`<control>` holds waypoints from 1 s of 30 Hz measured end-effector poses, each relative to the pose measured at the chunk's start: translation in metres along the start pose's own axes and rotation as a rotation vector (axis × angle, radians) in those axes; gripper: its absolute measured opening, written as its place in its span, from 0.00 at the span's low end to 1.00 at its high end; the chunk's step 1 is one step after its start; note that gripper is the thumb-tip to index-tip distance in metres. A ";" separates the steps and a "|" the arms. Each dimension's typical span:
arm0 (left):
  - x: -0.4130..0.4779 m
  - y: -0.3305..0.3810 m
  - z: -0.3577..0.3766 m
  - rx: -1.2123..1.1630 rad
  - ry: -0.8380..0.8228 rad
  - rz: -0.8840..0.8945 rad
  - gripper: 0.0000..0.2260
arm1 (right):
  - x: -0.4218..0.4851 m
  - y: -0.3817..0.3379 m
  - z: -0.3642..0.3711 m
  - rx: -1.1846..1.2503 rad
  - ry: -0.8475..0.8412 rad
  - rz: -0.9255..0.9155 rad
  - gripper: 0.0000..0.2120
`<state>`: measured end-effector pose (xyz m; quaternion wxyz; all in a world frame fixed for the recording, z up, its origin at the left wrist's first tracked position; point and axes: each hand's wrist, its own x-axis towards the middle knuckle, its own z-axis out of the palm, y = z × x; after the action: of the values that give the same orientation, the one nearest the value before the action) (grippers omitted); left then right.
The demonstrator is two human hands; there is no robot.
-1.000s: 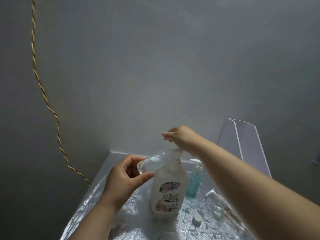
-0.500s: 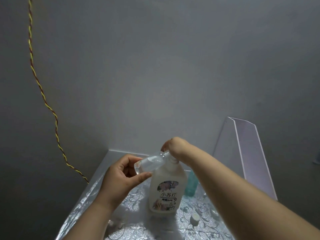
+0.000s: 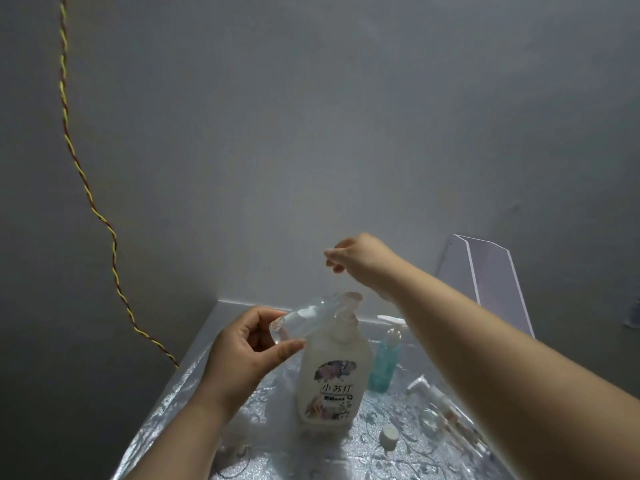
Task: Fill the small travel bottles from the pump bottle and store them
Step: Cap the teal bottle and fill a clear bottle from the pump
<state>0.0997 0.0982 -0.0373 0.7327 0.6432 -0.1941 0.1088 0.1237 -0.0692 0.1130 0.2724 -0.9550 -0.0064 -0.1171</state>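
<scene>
**Travel bottle** (image 3: 304, 317), clear: one in hand. The left hand (image 3: 249, 355) is gripping it near the base, thumb under and fingers curled over. It is holding the bottle tilted, mouth against the spout of the pump bottle (image 3: 332, 372), which is standing upright on the table (image 3: 363, 459).

**Right hand** (image 3: 360, 259): hovering above the pump head (image 3: 349, 298), clear of it. Its fingers are close together, loosely bent and holding nothing.

**Risks, as judged**
- The mouth is narrow and sitting at an angle. If it is slipping off the spout when the pump is pressed, liquid is likely to run down the pump bottle onto the table.
- Nothing is steadying the pump bottle. A hard or off-centre press could tip it or jog it into the teal bottle (image 3: 382, 365) just behind.
- The clear wall is making the fill level hard to read, so overfilling is possible.
- A slippery film on the fingers could loosen the grip.

**Count**
- Pump bottle: one.
- Travel bottle in hand: one.
- Teal bottle with its own pump: one.
- Loose white cap (image 3: 389, 436): one.
- Clear round piece (image 3: 431, 419): one, kind unclear.
- Small tube-like things by the right forearm: number unclear.
- Twisted cord (image 3: 86, 188) on the wall: one.
- Leaning board (image 3: 491, 282): one.
</scene>
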 end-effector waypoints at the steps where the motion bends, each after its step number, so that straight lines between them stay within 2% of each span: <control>1: 0.000 0.000 0.000 0.001 0.000 -0.002 0.27 | 0.000 -0.001 0.003 -0.088 -0.054 0.009 0.13; 3: 0.000 0.000 0.000 -0.005 -0.005 -0.003 0.27 | 0.000 0.003 0.015 -0.284 -0.171 0.058 0.14; 5: 0.000 0.000 0.000 -0.014 -0.010 -0.008 0.27 | -0.003 0.008 0.022 -0.333 -0.262 0.070 0.16; 7: -0.001 -0.001 0.000 -0.025 -0.008 -0.024 0.27 | -0.008 0.007 0.024 -0.387 -0.280 0.020 0.18; 11: -0.001 -0.002 -0.001 -0.030 -0.016 -0.049 0.27 | -0.008 0.010 0.029 -0.421 -0.319 0.047 0.22; 13: -0.001 -0.002 -0.002 -0.034 -0.013 -0.050 0.27 | -0.007 0.012 0.033 -0.379 -0.314 0.075 0.21; 16: 0.000 -0.001 -0.002 -0.019 -0.009 -0.042 0.27 | -0.009 0.016 0.035 -0.221 -0.221 0.102 0.16; 22: 0.000 -0.001 -0.001 0.005 -0.002 -0.016 0.27 | -0.003 0.008 0.011 -0.047 -0.058 0.057 0.13; 25: 0.001 -0.002 0.000 0.014 0.002 -0.017 0.28 | 0.006 -0.001 -0.004 -0.047 0.005 0.025 0.13; 27: 0.001 -0.003 -0.001 0.015 0.003 -0.018 0.28 | 0.006 -0.004 -0.002 -0.083 -0.027 0.036 0.13; 30: 0.001 -0.002 0.000 -0.002 -0.002 -0.017 0.27 | 0.001 0.002 0.018 -0.215 -0.199 0.132 0.15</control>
<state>0.1013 0.0983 -0.0388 0.7339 0.6443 -0.1895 0.1016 0.1290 -0.0618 0.0977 0.1737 -0.9839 0.0418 -0.0039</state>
